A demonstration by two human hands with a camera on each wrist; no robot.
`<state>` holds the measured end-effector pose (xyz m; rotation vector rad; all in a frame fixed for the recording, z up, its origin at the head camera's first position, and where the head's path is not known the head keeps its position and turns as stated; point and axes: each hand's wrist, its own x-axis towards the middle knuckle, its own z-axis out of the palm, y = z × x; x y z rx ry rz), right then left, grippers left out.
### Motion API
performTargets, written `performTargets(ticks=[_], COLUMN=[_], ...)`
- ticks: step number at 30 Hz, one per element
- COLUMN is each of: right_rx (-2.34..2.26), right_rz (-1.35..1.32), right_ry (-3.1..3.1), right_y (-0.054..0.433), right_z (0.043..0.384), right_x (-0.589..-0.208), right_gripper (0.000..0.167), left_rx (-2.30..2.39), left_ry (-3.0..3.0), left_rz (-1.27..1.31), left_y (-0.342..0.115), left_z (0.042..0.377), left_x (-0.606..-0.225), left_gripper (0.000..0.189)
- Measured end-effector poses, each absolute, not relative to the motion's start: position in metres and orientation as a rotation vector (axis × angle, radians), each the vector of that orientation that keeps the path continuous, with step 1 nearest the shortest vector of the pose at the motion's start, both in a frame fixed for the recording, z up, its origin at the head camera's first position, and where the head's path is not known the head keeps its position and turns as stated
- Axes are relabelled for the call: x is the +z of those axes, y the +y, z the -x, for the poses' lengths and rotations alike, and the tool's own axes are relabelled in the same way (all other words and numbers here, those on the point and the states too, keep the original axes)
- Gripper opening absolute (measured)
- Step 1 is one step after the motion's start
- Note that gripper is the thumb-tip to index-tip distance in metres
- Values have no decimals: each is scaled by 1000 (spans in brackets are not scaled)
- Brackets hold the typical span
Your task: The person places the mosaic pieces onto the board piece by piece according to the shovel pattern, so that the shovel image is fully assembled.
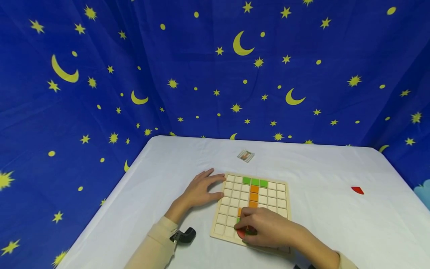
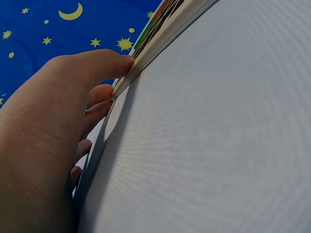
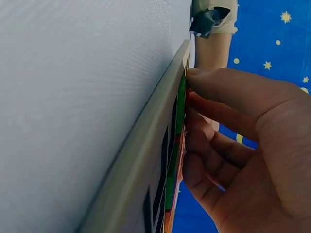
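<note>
A square wooden grid board point(image 1: 220, 228) with pale cells lies on the white table. Green tiles point(image 1: 255, 182) line part of its far row, and orange tiles point(image 1: 254, 196) run down the middle. My left hand point(image 1: 200, 189) touches the board's left edge, thumb and fingertips against the rim with the fingers loosely spread. Over the near part of the board, my right hand point(image 1: 265, 226) pinches a red piece point(image 1: 240, 234) with a rounded edge. That hand covers several cells and tiles beneath it. In the right wrist view, green tiles point(image 3: 181, 104) sit beside the thumb.
Beyond the board lies a small pattern card point(image 1: 246, 156) with a printed grid. A single red piece point(image 1: 357, 190), with one curved side, lies off to the right on the white tablecloth point(image 1: 322, 168). A blue curtain point(image 1: 201, 67) with stars and moons hangs behind the table.
</note>
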<state>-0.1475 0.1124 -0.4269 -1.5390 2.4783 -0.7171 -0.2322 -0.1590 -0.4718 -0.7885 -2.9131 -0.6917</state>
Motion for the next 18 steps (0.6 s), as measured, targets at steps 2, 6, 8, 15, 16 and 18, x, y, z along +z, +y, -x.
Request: performTargets(ticks=[2, 6, 8, 15, 16, 18], right_rx=[-716, -719, -726, -719, -715, -708], right_rz=[1546, 1553, 1552, 1536, 1530, 1522], right_ry=[2461, 2444, 2455, 2501, 2504, 2510], right_y=[114, 115, 114, 113, 113, 113], right_z=[148, 148, 147, 148, 148, 147], right_x=[-427, -427, -428, -431, -431, -430], right_gripper=[21, 21, 20, 19, 19, 20], left_rx=[-686, -689, -685, -678, -682, -687], left_ry=[-2925, -2942, -2940, -2941, -2940, -2940], left_rz=[779, 768, 767, 756, 757, 759], left_y=[-159, -159, -159, -159, -159, -159], left_z=[233, 233, 233, 233, 233, 233], left_x=[-471, -472, -472, -472, -472, -472], left_gripper=[58, 59, 59, 60, 60, 59])
